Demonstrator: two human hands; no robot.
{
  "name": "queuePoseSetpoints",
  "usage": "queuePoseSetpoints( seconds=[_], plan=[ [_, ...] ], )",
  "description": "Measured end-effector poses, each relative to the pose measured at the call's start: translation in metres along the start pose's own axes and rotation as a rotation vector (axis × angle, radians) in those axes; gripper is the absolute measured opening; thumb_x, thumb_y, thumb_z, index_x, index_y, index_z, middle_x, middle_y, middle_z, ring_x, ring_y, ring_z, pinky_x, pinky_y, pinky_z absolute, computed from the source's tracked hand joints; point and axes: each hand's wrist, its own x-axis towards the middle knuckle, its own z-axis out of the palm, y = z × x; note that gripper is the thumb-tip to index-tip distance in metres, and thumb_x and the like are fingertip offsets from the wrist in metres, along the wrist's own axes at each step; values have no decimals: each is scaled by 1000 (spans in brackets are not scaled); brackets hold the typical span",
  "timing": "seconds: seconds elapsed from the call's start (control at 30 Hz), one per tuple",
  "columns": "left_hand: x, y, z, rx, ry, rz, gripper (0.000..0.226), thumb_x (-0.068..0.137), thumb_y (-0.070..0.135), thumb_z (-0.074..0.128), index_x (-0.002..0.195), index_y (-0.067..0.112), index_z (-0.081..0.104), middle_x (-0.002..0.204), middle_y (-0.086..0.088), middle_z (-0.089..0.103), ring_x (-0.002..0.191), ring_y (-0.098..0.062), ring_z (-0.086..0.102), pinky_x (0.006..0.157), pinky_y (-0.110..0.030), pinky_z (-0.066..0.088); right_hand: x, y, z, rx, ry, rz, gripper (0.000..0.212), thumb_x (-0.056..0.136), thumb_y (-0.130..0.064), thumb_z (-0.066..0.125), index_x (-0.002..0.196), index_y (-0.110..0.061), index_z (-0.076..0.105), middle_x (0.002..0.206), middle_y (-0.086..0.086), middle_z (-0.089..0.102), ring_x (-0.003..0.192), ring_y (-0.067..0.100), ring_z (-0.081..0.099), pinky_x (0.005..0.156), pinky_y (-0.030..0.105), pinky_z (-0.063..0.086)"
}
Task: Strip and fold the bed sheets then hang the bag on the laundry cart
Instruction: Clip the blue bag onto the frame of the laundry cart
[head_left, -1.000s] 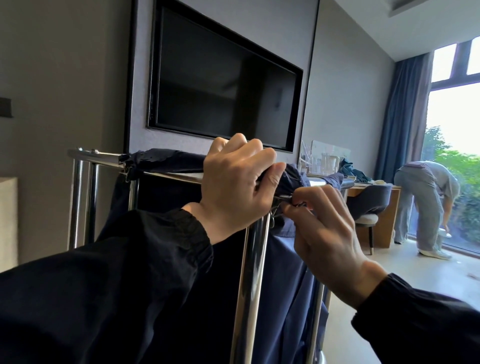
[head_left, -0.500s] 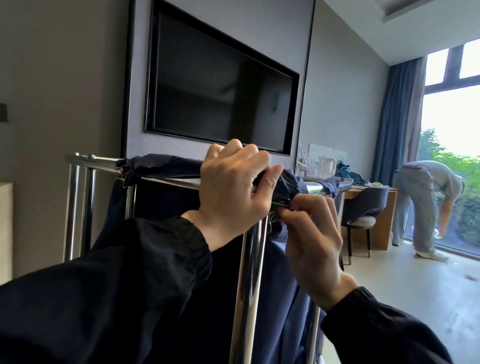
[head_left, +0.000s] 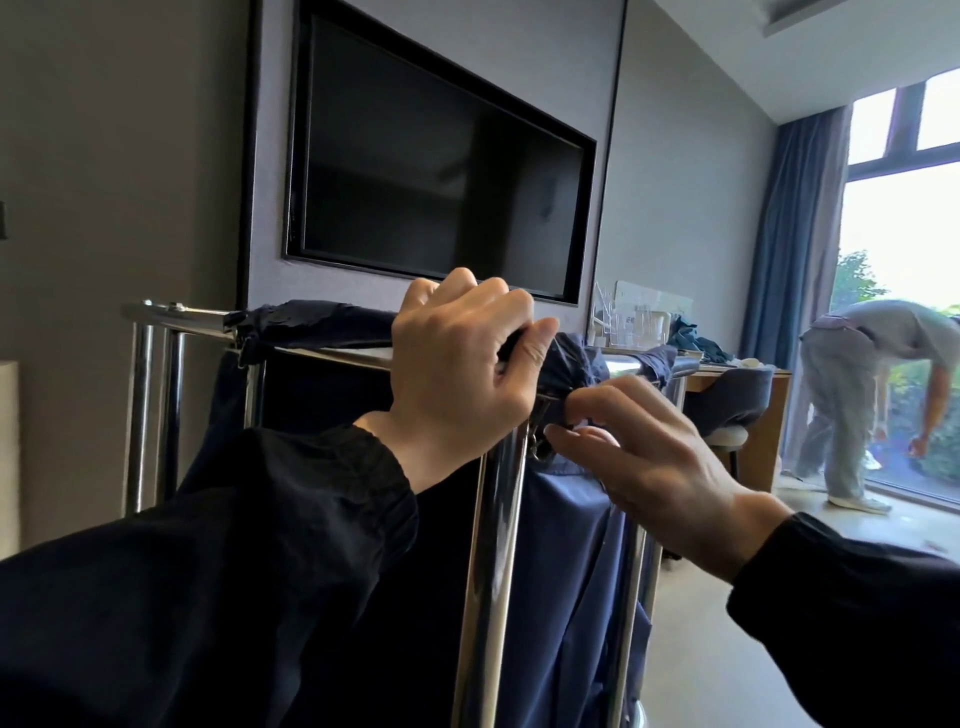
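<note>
At top corner of chrome tubular laundry cart (head_left: 488, 571), navy fabric bag (head_left: 566, 545) hangs; left grip (head_left: 457, 369) clamps hem on rail; right grip (head_left: 654, 457) pinches corner nr metal clip (head_left: 535, 448); prob limp, light; hold by hem.

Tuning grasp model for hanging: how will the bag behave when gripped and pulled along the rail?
Likely floppy: the bag bunches under the left hand and hangs in loose folds below the rail. Probably light: the right hand holds its corner by a pinch alone. It may slide on the polished rail unless fastened.
</note>
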Motion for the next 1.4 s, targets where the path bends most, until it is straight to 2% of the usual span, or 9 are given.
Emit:
queuePoseSetpoints(
  seconds=[0.23, 0.43, 0.6, 0.7, 0.77, 0.87, 1.0, 1.2, 1.4],
  plan=[
    [0, 0, 0, 7, 0, 1, 29, 88, 28, 56, 63, 19, 47, 58, 4, 47, 61, -19, 43, 63, -35, 33, 14, 0, -8, 99, -60, -123, 24, 93, 2, 53, 74, 10, 66, 74, 20, 61, 59, 34, 52, 54, 42, 43],
    [0, 0, 1, 5, 4, 10, 29, 89, 28, 56, 62, 18, 48, 59, 4, 46, 61, -19, 43, 62, -36, 34, 9, 0, 1, -81, -118, -185, 24, 90, -3, 62, 67, 0, 65, 68, 10, 55, 61, 26, 48, 56, 38, 41],
    [0, -2, -1, -4, 5, 6, 28, 89, 29, 55, 63, 20, 47, 60, 9, 41, 59, -20, 43, 62, -33, 33, -8, -7, -9, 60, -62, -40, 10, 92, -4, 60, 91, 0, 69, 91, 15, 62, 78, 30, 57, 70, 35, 46],
    [0, -2, 1, -7, 15, 6, 28, 90, 30, 54, 66, 25, 41, 61, 11, 38, 58, -19, 42, 62, -33, 33, -17, -31, -16, 296, 131, 602, 8, 88, -8, 66, 86, -13, 61, 82, 1, 61, 72, 10, 58, 64, 19, 46],
    [0, -2, 2, -5, 25, 17, 28, 90, 30, 53, 69, 27, 36, 59, 9, 39, 58, -19, 42, 62, -34, 34, -8, -42, -18, 642, 170, 1060, 3, 86, -18, 65, 85, -15, 65, 67, -1, 64, 61, 8, 60, 56, 19, 48],
    [0, -4, 0, -12, 11, 32, 29, 91, 29, 52, 64, 22, 42, 58, 7, 43, 58, -19, 43, 62, -35, 34, 2, -40, -17, 1195, 114, 1407, 27, 88, -24, 54, 89, 0, 66, 70, 10, 57, 59, 17, 54, 52, 27, 44],
    [0, -6, -2, -16, -9, 48, 31, 91, 28, 53, 63, 16, 48, 63, 13, 37, 59, -19, 44, 65, -30, 28, 12, -32, -16, 1578, 99, 1426, 20, 85, -12, 52, 94, 4, 59, 75, 11, 47, 60, 13, 50, 49, 22, 41],
    [1, -5, -2, 4, -11, 50, 32, 92, 28, 53, 63, 16, 48, 63, 11, 37, 60, -19, 43, 66, -29, 25, 7, -24, -14, 1920, 74, 1391, 27, 90, -24, 50, 91, -4, 69, 82, 4, 56, 57, 8, 52, 40, 17, 39],
    [1, -4, -1, 3, -10, 28, 32, 91, 27, 53, 62, 15, 49, 63, 12, 37, 59, -16, 41, 64, -30, 28, 0, -16, -11, 2258, 42, 1303, 36, 68, -19, 85, 96, -4, 69, 73, -1, 47, 46, 3, 39, 33, 12, 35]
  ],
)
